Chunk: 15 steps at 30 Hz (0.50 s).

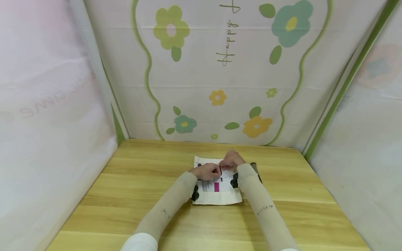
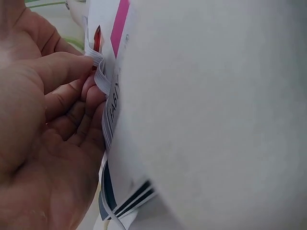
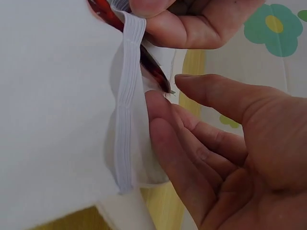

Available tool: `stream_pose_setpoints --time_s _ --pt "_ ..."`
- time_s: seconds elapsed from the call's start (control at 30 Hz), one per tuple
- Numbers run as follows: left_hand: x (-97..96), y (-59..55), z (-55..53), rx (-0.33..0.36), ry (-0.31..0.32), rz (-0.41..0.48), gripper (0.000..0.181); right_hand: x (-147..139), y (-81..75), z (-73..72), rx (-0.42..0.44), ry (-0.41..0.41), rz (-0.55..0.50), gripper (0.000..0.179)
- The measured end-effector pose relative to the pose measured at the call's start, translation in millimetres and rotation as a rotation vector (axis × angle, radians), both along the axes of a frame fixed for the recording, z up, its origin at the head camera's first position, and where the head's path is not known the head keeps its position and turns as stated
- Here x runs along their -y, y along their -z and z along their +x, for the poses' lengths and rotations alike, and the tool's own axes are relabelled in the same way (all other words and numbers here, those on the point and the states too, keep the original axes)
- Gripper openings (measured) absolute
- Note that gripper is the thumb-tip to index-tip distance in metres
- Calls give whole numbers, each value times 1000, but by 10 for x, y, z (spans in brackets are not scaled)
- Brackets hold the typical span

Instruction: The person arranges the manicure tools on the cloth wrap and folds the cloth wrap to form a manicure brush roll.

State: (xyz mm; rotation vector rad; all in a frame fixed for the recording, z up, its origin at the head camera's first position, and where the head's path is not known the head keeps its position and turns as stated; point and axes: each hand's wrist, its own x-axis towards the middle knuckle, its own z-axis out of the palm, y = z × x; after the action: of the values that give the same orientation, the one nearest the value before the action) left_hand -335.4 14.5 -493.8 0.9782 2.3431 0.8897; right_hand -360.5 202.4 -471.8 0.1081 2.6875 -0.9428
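Observation:
On the table lies a white cloth piece [image 1: 216, 198] with a printed card [image 1: 216, 187] bearing a magenta block. A white elastic band [image 3: 125, 105] crosses the cloth, and a dark red, glossy, pointed strip [image 3: 156, 72] passes under it. My left hand [image 1: 208, 171] pinches the elastic between thumb and finger, close beside the strip; its thumb [image 2: 72, 69] shows in the left wrist view. My right hand [image 1: 231, 159] is at the cloth's far side. In the right wrist view its fingers [image 3: 165, 134] touch the cloth edge near the strip's tip, with the thumb held apart.
A dark, slim object [image 1: 255, 169] lies on the wooden table [image 1: 150, 181], just right of the cloth and partly behind my right forearm. Flower-printed fabric walls [image 1: 194, 80] enclose the table at the back and both sides.

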Motion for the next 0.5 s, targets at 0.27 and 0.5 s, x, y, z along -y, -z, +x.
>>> stream_pose_setpoints --time_s 0.27,0.5 --pt "-9 -8 22 -11 -19 -7 14 96 26 -40 -9 54 7 20" --pt "-26 0 23 -27 -26 -34 13 48 61 1 15 51 -60 16"
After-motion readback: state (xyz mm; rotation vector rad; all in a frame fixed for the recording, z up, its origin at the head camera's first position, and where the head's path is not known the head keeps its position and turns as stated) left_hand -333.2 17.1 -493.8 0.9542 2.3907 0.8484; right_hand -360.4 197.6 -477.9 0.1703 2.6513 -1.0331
